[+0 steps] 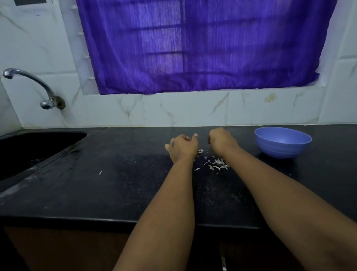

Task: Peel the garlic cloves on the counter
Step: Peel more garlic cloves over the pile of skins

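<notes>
Hovering curled over peel bits [216, 163]: L hand [183, 148], R hand [222, 141].

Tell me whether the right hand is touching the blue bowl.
Apart. The head view shows bare black counter between the right hand and the blue bowl.

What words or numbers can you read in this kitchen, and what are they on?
None can be read.
The blue bowl has no writing.
The tap and purple curtain have none.
The dark-edged paper on the wall at top left is cut off, so nothing on it reads.
</notes>
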`<state>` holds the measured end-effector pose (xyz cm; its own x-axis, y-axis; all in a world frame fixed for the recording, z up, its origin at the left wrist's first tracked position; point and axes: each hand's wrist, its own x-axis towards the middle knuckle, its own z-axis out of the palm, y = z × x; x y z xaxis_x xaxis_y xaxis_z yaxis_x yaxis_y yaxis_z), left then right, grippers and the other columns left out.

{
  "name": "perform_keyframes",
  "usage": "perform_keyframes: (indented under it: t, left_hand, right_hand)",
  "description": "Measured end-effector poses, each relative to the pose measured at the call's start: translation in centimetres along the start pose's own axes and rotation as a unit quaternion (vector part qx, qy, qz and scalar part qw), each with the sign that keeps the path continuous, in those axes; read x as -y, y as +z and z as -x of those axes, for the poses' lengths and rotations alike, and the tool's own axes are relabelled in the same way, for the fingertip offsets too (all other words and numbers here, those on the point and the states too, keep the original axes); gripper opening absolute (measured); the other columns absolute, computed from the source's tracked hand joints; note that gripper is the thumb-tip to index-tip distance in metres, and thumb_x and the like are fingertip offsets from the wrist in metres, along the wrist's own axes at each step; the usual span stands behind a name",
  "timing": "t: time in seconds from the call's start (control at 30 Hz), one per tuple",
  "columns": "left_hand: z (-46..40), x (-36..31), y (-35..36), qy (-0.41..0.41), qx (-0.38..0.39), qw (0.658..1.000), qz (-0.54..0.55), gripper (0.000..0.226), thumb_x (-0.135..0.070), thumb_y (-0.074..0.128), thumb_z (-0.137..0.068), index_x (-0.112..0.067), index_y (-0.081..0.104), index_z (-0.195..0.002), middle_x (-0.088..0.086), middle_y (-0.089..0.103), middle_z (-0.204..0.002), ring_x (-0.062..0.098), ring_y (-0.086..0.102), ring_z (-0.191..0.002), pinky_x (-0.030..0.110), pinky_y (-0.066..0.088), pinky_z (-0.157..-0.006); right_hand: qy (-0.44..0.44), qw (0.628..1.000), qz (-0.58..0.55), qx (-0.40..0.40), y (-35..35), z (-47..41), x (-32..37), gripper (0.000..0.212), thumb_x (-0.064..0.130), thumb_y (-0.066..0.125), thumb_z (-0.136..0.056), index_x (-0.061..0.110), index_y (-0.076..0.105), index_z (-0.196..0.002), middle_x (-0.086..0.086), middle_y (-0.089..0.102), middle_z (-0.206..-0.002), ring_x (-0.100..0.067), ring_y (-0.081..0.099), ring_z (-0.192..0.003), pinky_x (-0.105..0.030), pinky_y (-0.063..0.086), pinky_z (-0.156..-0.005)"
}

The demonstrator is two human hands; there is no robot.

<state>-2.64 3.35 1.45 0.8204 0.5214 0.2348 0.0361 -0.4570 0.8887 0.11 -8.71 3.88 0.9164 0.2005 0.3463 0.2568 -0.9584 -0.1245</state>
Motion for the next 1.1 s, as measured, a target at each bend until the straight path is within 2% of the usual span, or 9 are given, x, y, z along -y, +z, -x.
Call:
perform_keyframes:
  t: [0.17, 0.33, 0.5, 0.6, 0.67, 0.73, 0.83, 0.9, 1.1]
  left_hand:
    - [-0.3, -0.2, 0.3, -0.004, -0.001, 1.000, 0.000, 0.026, -0.044, 0.060, -0.089, -0.022, 0.058, -0.075, 0.003, 0.061, -0.111, 0.025, 0.035, -0.119, 0.033, 0.038, -0.079]
    - [-0.7, 0.1, 0.8, 0.013, -0.004, 0.999, 0.029, 0.022, -0.037, 0.061, -0.088, -0.022, 0.059, -0.072, 0.004, 0.064, -0.106, 0.025, 0.043, -0.115, 0.028, 0.035, -0.080]
    - [0.2, -0.4, 0.7, 0.027, 0.050, 0.997, 0.051, 0.010, -0.024, 0.063, -0.090, -0.018, 0.070, -0.086, 0.001, 0.071, -0.092, 0.017, 0.062, -0.091, 0.024, 0.046, -0.078]
    - [0.7, -0.7, 0.6, 0.059, 0.061, 0.994, 0.064, 0.028, -0.029, 0.063, -0.091, -0.018, 0.061, -0.066, -0.003, 0.060, -0.063, 0.013, 0.053, -0.063, 0.023, 0.039, -0.066]
    - [0.9, -0.9, 0.6, 0.055, 0.039, 0.996, 0.055, 0.043, -0.031, 0.064, -0.088, -0.018, 0.043, -0.052, -0.002, 0.045, -0.050, 0.017, 0.043, -0.052, 0.026, 0.037, -0.059]
    - [0.8, -0.8, 0.6, 0.054, 0.038, 0.996, 0.059, 0.040, -0.023, 0.061, -0.083, -0.019, 0.036, -0.052, 0.000, 0.038, -0.052, 0.020, 0.036, -0.052, 0.028, 0.035, -0.057]
    - [1.3, -1.3, 0.6, 0.082, 0.105, 0.986, 0.100, 0.007, -0.014, 0.061, -0.080, -0.019, 0.059, -0.085, -0.001, 0.060, -0.085, 0.017, 0.057, -0.078, 0.031, 0.049, -0.074]
    - [1.3, -1.3, 1.2, 0.075, 0.148, 0.975, 0.145, 0.035, -0.012, 0.062, -0.084, -0.016, 0.057, -0.118, 0.000, 0.061, -0.109, 0.017, 0.059, -0.098, 0.033, 0.052, -0.084]
    - [1.4, -1.5, 1.8, 0.072, 0.181, 0.937, 0.290, 0.011, -0.004, 0.060, -0.092, -0.003, 0.068, -0.100, 0.009, 0.070, -0.083, 0.012, 0.066, -0.069, 0.026, 0.055, -0.071]
  right_hand:
    - [-0.019, 0.999, 0.009, 0.037, 0.2, 0.1, 0.4, 0.019, -0.004, 0.054, -0.083, 0.004, 0.067, -0.094, -0.015, 0.065, -0.098, -0.029, 0.061, -0.081, -0.029, 0.050, -0.069]
    - [-0.008, 0.999, -0.045, 0.027, 0.1, -0.4, -0.1, 0.020, -0.003, 0.054, -0.084, 0.003, 0.067, -0.097, -0.013, 0.065, -0.098, -0.030, 0.064, -0.090, -0.029, 0.050, -0.075]
    - [0.023, 0.983, -0.181, -0.007, 0.8, -0.2, -1.6, 0.007, 0.005, 0.065, -0.085, 0.010, 0.071, -0.085, -0.008, 0.070, -0.085, -0.019, 0.067, -0.080, -0.024, 0.051, -0.072]
    - [0.073, 0.923, -0.377, -0.025, 0.7, 1.0, -2.3, 0.002, 0.009, 0.071, -0.085, 0.007, 0.071, -0.084, -0.002, 0.065, -0.070, -0.004, 0.058, -0.058, -0.012, 0.044, -0.054]
    - [0.101, 0.841, -0.531, -0.031, 0.4, 1.7, -2.7, 0.002, 0.007, 0.068, -0.087, 0.009, 0.068, -0.085, -0.002, 0.065, -0.072, -0.008, 0.058, -0.063, -0.014, 0.045, -0.055]
    - [0.105, 0.797, -0.595, -0.010, -0.1, 2.1, -2.7, 0.004, 0.004, 0.065, -0.089, 0.008, 0.067, -0.091, -0.004, 0.066, -0.074, -0.010, 0.057, -0.064, -0.014, 0.045, -0.054]
    - [0.103, 0.768, -0.632, 0.012, -0.5, 2.4, -2.1, 0.009, 0.002, 0.063, -0.090, 0.003, 0.067, -0.098, -0.005, 0.066, -0.073, -0.008, 0.058, -0.061, -0.015, 0.045, -0.056]
    - [0.106, 0.747, -0.656, 0.019, -0.8, 2.4, -2.0, 0.008, 0.002, 0.062, -0.091, 0.005, 0.066, -0.097, -0.005, 0.067, -0.072, -0.006, 0.059, -0.059, -0.015, 0.046, -0.055]
    - [0.102, 0.749, -0.654, 0.023, -1.6, 2.7, -2.1, 0.012, 0.003, 0.063, -0.090, 0.006, 0.060, -0.101, -0.008, 0.069, -0.071, -0.009, 0.062, -0.059, -0.017, 0.048, -0.052]
